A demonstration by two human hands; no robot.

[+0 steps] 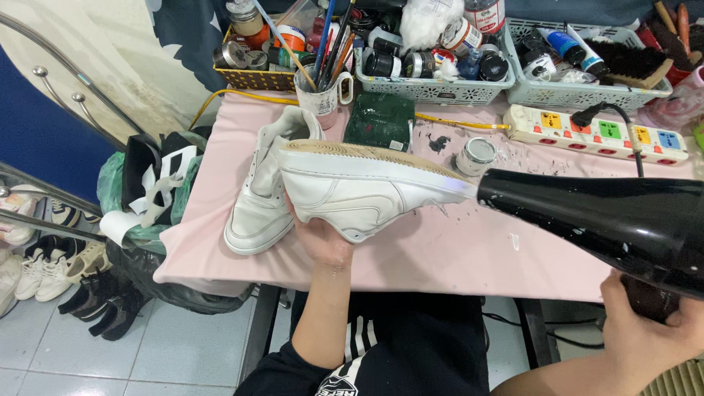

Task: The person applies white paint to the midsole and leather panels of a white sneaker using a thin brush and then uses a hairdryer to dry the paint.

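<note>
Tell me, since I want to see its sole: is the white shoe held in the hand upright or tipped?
Tipped on its side: the white shoe in the left hand has its tan sole facing up and away.

White smooth leather sneaker (359, 192) is showing a matt upper and a tan, rough-textured rubber sole. Second white leather sneaker (265, 196), left of it, is looking smooth, slightly creased. Black glossy plastic hair dryer (612, 220) on the right is reflecting light, flecked with pale spots. Pink matt cloth table cover (440, 253) is lying soft and paint-stained. Far side: pale green perforated plastic baskets (433, 89), white glossy plastic power strip (598, 132), small metal-lidded tin (477, 155).
</note>
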